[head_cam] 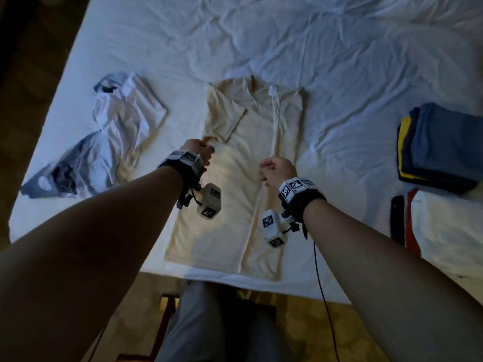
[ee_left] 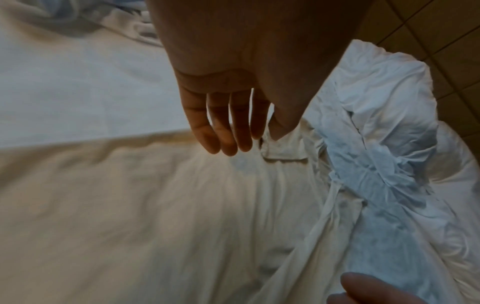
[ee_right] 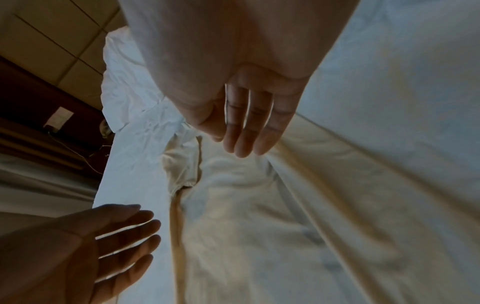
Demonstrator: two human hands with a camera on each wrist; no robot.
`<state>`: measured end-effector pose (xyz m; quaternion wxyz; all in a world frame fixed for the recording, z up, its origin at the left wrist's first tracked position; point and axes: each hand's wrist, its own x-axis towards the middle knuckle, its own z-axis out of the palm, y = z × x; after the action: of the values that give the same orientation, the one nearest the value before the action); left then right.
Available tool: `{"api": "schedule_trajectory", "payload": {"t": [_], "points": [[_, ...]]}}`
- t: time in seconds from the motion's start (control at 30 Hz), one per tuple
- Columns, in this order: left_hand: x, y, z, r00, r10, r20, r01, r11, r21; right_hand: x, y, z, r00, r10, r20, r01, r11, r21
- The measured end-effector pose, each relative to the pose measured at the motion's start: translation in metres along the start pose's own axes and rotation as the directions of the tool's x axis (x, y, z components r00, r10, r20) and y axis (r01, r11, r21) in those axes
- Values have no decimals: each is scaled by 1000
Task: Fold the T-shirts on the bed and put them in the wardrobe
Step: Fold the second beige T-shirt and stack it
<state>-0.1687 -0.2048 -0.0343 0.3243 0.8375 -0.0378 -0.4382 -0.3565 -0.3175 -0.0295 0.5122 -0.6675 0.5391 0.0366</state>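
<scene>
A cream T-shirt (head_cam: 235, 184) lies flat on the white bed (head_cam: 339, 61), collar away from me, with both sides folded in toward the middle. My left hand (head_cam: 200, 152) hovers over its left folded sleeve, and in the left wrist view its fingers (ee_left: 226, 127) hang straight with nothing in them above the cream cloth (ee_left: 130, 205). Over the shirt's middle, by the right fold line, is my right hand (head_cam: 275, 168). In the right wrist view its fingers (ee_right: 249, 127) are also straight and hold nothing above the shirt (ee_right: 259, 236).
A crumpled white and pale blue T-shirt (head_cam: 112, 142) lies on the bed to the left. At the right edge sits a stack of folded blue and yellow shirts (head_cam: 439, 145), with a dark strip (head_cam: 397, 218) below it. The bed's near edge (head_cam: 261, 283) runs in front of my legs.
</scene>
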Motion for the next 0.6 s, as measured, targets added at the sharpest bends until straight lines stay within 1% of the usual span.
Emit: {"api": "schedule_trajectory", "payload": {"t": [0.03, 0.13, 0.2, 0.27, 0.33, 0.4, 0.5, 0.53, 0.6], "points": [[15, 8, -2, 1000, 4, -12, -4, 999, 40, 11, -7, 2, 1000, 0, 6, 0, 1000, -4], [53, 32, -9, 999, 37, -39, -26, 968, 249, 45, -23, 6, 1000, -9, 16, 10, 1000, -26], [75, 48, -12, 997, 25, -67, -4, 958, 286, 68, -31, 9, 1000, -3, 31, 4, 1000, -26], [98, 59, -14, 996, -22, -91, 46, 963, 264, 89, -40, 13, 999, 2, 51, -1, 1000, -16], [123, 68, -15, 997, -25, -79, 43, 968, 246, 112, -47, 17, 998, 6, 64, -6, 1000, 7], [151, 69, -13, 999, -40, -33, 46, 981, 190, 132, -54, 22, 996, 20, 90, -25, 998, 55], [184, 72, -12, 991, -124, 43, 123, 992, 16, 158, -72, 29, 992, 48, 116, -67, 984, 163], [188, 76, -13, 987, -146, 62, 146, 989, 5, 165, -78, 31, 991, 56, 124, -80, 977, 196], [182, 88, -17, 978, -166, 126, 159, 985, 63, 176, -88, 37, 985, 79, 155, -114, 965, 235]]}}
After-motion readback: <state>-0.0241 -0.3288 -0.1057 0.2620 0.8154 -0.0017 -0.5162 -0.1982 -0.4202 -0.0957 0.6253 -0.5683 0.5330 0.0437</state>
